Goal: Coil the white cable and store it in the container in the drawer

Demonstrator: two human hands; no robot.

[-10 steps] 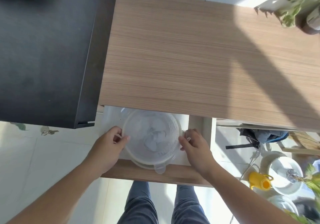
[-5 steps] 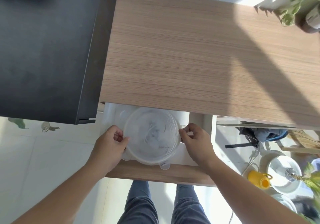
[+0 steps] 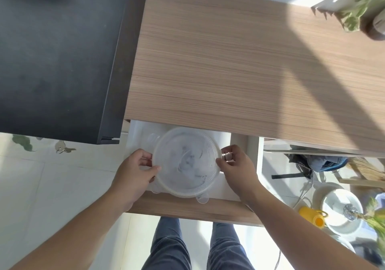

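A round translucent plastic container (image 3: 186, 161) with its lid on sits in the open drawer (image 3: 193, 207) under the wooden desk top. Faint pale shapes show through the lid; I cannot tell whether they are the white cable. My left hand (image 3: 135, 170) grips the container's left rim, thumb on the lid's edge. Gripping the right rim is my right hand (image 3: 236, 166), fingers pinched on the lid's edge. Small clear tabs stick out at the lid's near edge.
The wooden desk top (image 3: 239, 61) stretches ahead, with a potted plant (image 3: 362, 5) at its far right corner. A black cabinet (image 3: 56, 57) stands left. On the floor at right are a yellow bottle (image 3: 312, 215), a white fan (image 3: 341, 209) and bags. My legs stand below the drawer front.
The container has shifted slightly farther into the drawer between both hands, which keep hold of its rim. The view has moved a little.
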